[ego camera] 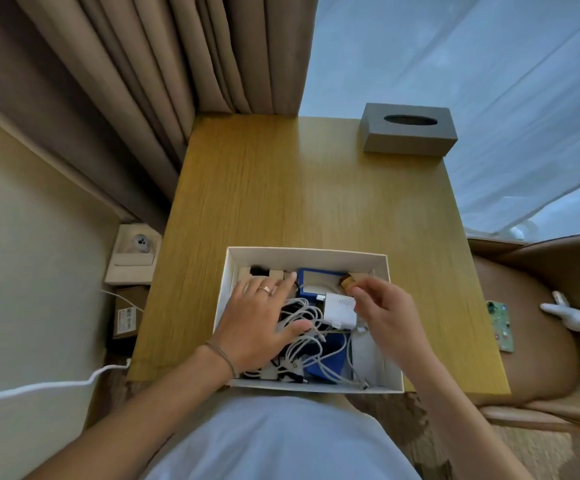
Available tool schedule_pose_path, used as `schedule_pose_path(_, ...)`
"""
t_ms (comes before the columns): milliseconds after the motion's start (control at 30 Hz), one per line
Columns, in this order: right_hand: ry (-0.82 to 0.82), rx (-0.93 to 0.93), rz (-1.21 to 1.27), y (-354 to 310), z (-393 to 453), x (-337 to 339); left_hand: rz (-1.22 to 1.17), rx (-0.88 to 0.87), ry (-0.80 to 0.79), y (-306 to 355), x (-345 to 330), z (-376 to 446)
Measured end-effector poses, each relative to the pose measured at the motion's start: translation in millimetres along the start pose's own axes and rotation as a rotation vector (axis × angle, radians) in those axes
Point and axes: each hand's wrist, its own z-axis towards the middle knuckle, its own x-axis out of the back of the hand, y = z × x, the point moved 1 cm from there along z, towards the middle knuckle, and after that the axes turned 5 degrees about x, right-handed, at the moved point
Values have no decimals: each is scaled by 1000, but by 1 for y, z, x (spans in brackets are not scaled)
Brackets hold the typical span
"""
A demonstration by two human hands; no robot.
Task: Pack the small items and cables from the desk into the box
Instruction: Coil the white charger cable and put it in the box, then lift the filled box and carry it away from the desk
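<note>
White box [305, 255] at the near edge of the tabletop [281, 188], white cables [304, 315] and charger [341, 310] inside the box, left hand [260, 317] flat with straight fingers on the cables, right hand [383, 306] pinching a small brown thing [348, 282] over the box

The white box [307, 258] sits at the near edge of the wooden surface [281, 188], crammed with white cables [302, 317] and a white charger [341, 310]. The left hand [260, 317] lies flat on the cables, fingers spread; the right hand [385, 306] seems to pinch a small brown item [348, 283], though it's blurred. A grey tissue box [408, 131] stands at the far edge.
</note>
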Motion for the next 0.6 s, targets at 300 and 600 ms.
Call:
schedule_pose_path(300, 248, 8, -493, 33, -6, 37, -78, 442, 168, -66, 29, -29)
schedule_pose_path(600, -67, -72, -700, 60, -8, 29, -13, 583, -116, -62, 15, -19)
